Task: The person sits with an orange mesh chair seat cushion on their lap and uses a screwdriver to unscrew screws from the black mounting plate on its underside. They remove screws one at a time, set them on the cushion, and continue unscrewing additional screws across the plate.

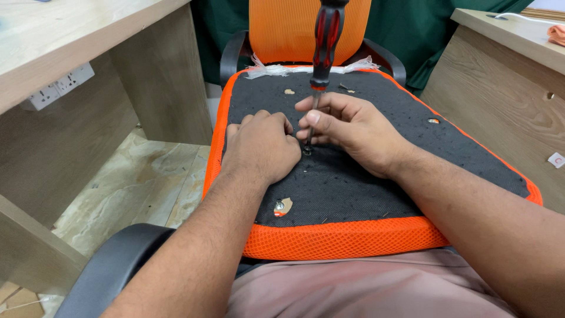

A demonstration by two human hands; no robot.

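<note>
Right hand (347,129) fingers pinch the metal shaft of the upright red-and-black screwdriver (325,41), tip down on a screw (307,151) mid-panel. Left hand (262,144) curls closed, knuckles up, pressing the black underside of the orange seat cushion (353,235) just beside it.

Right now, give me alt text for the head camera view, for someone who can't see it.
Two bare hands steady a red-and-black screwdriver upright on the black underside of an orange seat cushion; the right hand pinches its shaft, the left hand rests beside the tip. Wooden desks flank it.
</note>
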